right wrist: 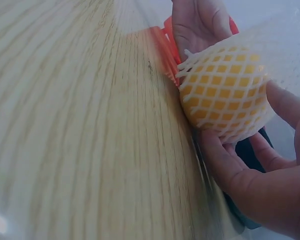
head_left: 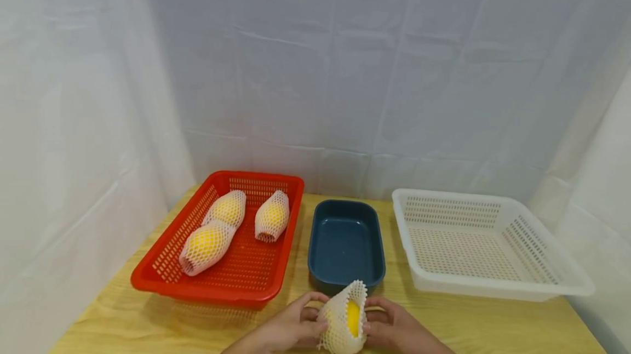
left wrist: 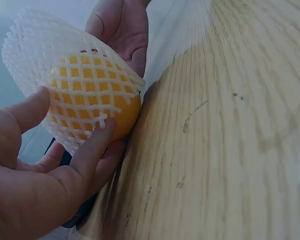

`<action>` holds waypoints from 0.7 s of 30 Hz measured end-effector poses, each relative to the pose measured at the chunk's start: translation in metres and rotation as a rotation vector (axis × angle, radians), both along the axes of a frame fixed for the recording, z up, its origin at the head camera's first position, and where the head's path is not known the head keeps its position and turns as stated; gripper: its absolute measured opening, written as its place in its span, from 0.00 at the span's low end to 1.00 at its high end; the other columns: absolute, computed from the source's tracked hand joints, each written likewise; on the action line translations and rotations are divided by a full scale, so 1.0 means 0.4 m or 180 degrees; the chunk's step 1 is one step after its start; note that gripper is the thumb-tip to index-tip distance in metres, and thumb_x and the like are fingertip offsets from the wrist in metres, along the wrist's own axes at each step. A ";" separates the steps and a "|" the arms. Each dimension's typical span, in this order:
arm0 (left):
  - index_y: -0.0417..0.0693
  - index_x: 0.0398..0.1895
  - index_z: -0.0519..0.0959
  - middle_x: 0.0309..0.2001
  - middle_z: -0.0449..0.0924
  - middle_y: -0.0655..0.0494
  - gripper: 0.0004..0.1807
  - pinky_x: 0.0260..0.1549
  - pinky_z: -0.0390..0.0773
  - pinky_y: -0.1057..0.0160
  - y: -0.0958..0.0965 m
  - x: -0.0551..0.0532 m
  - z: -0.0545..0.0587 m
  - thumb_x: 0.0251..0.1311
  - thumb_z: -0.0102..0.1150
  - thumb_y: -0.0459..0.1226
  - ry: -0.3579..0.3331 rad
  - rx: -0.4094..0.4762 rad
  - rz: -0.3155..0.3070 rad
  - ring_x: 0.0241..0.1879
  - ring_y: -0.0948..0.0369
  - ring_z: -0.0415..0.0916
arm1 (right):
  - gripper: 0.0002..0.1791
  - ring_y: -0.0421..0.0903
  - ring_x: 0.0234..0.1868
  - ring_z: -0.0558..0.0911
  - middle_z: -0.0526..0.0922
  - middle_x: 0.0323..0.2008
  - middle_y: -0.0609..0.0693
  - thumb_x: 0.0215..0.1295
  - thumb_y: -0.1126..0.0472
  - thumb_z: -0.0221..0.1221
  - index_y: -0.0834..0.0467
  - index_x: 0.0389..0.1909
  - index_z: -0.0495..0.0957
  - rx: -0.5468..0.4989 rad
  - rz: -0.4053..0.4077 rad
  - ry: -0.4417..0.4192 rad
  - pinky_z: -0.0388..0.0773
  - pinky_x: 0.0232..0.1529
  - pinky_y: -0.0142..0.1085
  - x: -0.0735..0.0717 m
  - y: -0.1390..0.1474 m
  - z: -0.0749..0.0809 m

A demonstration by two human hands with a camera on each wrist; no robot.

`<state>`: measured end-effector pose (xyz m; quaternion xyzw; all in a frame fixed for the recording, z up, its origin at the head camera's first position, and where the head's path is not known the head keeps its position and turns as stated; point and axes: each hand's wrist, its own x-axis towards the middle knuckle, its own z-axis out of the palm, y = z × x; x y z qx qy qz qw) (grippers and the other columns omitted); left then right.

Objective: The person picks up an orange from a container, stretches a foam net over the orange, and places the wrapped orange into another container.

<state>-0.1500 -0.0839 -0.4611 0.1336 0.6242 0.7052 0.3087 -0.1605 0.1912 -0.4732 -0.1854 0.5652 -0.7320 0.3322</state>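
Observation:
Near the table's front edge, a round yellow-orange fruit [head_left: 353,318] sits inside a white foam net sleeve [head_left: 336,322] whose wide end stands open toward the top. My left hand [head_left: 294,325] grips it from the left, thumb and fingers on the net. From the other side my right hand [head_left: 394,327] holds the same netted fruit, fingers curled against it. In the left wrist view bare peel [left wrist: 132,117] shows at the sleeve's lower end, close to the wooden tabletop [left wrist: 215,140]. The right wrist view shows the net [right wrist: 225,90] stretched over the fruit.
A red basket [head_left: 212,293] at left holds netted fruits: one in front [head_left: 204,244], one behind it [head_left: 228,209] and one at right [head_left: 273,217]. A dark blue tub [head_left: 345,250] stands just beyond my hands. A white basket [head_left: 493,286] is at right.

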 end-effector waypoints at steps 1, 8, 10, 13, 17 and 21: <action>0.39 0.63 0.59 0.45 0.77 0.50 0.26 0.46 0.80 0.54 0.001 0.000 0.002 0.68 0.56 0.39 -0.0020 0.0007 0.0003 0.45 0.57 0.76 | 0.22 0.50 0.51 0.79 0.77 0.52 0.55 0.72 0.63 0.53 0.67 0.62 0.62 0.0016 -0.0001 -0.0010 0.78 0.53 0.43 -0.001 0.000 0.001; 0.42 0.64 0.59 0.51 0.73 0.47 0.29 0.46 0.80 0.54 0.018 0.011 0.040 0.68 0.56 0.45 -0.0102 0.0054 0.0196 0.44 0.56 0.76 | 0.28 0.47 0.50 0.78 0.76 0.53 0.53 0.74 0.58 0.52 0.67 0.67 0.55 0.0177 -0.0265 0.0013 0.78 0.53 0.42 -0.004 -0.003 0.033; 0.43 0.64 0.58 0.53 0.71 0.46 0.30 0.46 0.80 0.53 0.029 0.013 0.057 0.67 0.56 0.48 -0.0123 0.0137 0.0328 0.45 0.56 0.76 | 0.32 0.46 0.50 0.78 0.74 0.56 0.54 0.75 0.56 0.51 0.67 0.69 0.50 0.0165 -0.0373 0.0058 0.78 0.53 0.42 -0.003 -0.007 0.048; 0.44 0.64 0.58 0.53 0.70 0.48 0.30 0.46 0.79 0.50 0.047 0.011 0.086 0.67 0.55 0.49 -0.0121 0.0328 0.0524 0.47 0.56 0.75 | 0.34 0.46 0.50 0.78 0.71 0.58 0.52 0.76 0.53 0.49 0.65 0.71 0.46 0.0087 -0.0506 0.0030 0.77 0.53 0.43 -0.005 -0.019 0.076; 0.46 0.64 0.57 0.52 0.71 0.49 0.30 0.46 0.80 0.48 0.062 -0.005 0.133 0.67 0.55 0.49 -0.0159 0.0594 0.0658 0.47 0.55 0.77 | 0.24 0.44 0.47 0.81 0.76 0.51 0.48 0.74 0.53 0.49 0.56 0.65 0.57 -0.0196 -0.0722 0.0034 0.79 0.48 0.41 -0.013 -0.046 0.123; 0.49 0.64 0.56 0.53 0.73 0.48 0.29 0.48 0.79 0.49 0.069 -0.021 0.171 0.68 0.54 0.51 -0.0147 0.0794 0.0656 0.48 0.55 0.77 | 0.11 0.42 0.46 0.81 0.80 0.44 0.44 0.74 0.57 0.47 0.48 0.54 0.65 -0.0469 -0.0790 0.0183 0.79 0.46 0.38 -0.023 -0.065 0.158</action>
